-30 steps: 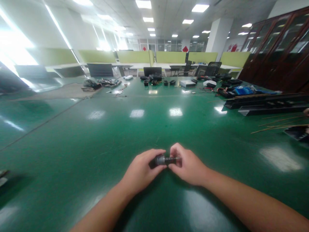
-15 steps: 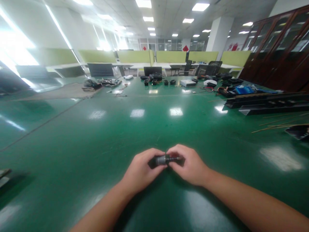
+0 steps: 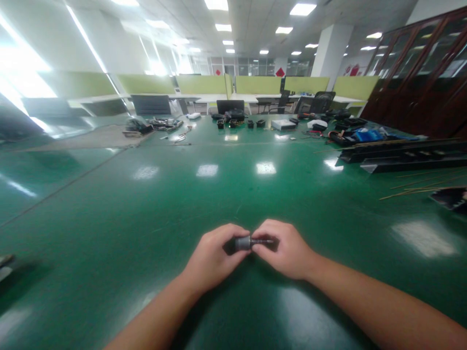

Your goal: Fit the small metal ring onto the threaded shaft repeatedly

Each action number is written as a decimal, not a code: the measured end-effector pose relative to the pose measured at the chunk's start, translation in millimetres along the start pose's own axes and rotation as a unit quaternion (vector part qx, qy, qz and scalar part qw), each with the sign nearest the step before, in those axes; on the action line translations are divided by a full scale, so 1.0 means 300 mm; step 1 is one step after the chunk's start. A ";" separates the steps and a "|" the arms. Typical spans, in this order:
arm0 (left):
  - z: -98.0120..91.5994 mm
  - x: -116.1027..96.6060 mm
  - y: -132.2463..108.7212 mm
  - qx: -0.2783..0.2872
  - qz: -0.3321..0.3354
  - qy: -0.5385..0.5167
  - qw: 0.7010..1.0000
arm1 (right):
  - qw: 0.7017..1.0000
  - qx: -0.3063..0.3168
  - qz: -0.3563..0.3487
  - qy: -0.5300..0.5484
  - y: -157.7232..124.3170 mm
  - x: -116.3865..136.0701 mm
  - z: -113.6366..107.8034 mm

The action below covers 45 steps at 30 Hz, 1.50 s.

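Observation:
Between the thumb and fingers of my left hand (image 3: 218,250) is a small grey cylinder (image 3: 242,243) with a thin dark shaft (image 3: 261,241) sticking out to the right, perhaps a small motor. My right hand (image 3: 286,248) is curled around the shaft, its thumb and index fingertips pinching close to where the shaft meets the cylinder. The fingertips of both hands nearly meet there. The cylinder lies level, just above the green tabletop (image 3: 204,204). Its left end is hidden inside my left hand, and the exact contact of my right fingertips is too small to make out.
Long black metal channels (image 3: 412,156) and thin rods (image 3: 419,191) lie on the right. A white box (image 3: 283,125), small black parts (image 3: 250,124), and a blue item (image 3: 368,134) sit along the far edge. A dark object (image 3: 5,265) shows at the left edge.
My right fingertips have shifted slightly left, closer against the cylinder. My left hand keeps its hold on it, almost still.

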State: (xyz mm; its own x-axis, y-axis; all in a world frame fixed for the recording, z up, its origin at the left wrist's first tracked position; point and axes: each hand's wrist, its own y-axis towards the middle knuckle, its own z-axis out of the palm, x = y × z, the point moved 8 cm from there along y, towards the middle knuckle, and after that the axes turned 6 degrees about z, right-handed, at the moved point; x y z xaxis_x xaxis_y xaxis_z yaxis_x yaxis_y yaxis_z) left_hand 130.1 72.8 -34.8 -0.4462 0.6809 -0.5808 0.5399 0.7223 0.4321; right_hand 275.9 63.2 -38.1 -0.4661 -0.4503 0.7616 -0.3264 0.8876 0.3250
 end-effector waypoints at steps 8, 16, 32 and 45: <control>0.002 -0.009 0.003 -0.002 0.008 -0.005 1.000 | 1.000 0.007 0.002 -0.012 0.001 -0.005 0.007; -0.002 -0.012 0.001 -0.010 0.007 0.005 1.000 | 1.000 0.012 0.006 -0.019 0.003 -0.007 0.009; -0.009 0.000 -0.002 -0.029 -0.019 0.016 0.999 | 1.000 0.010 0.012 -0.021 0.007 -0.020 0.012; -0.015 0.008 -0.006 -0.033 -0.023 0.016 0.999 | 1.000 0.006 0.010 -0.022 0.010 -0.017 0.005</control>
State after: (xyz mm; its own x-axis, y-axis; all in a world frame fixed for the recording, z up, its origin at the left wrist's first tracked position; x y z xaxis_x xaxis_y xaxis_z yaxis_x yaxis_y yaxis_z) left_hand 124.7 73.8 -33.8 -0.4922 0.6492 -0.5799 0.4704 0.7589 0.4503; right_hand 276.0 68.0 -42.0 -0.5089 -0.4367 0.7419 -0.3269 0.8953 0.3028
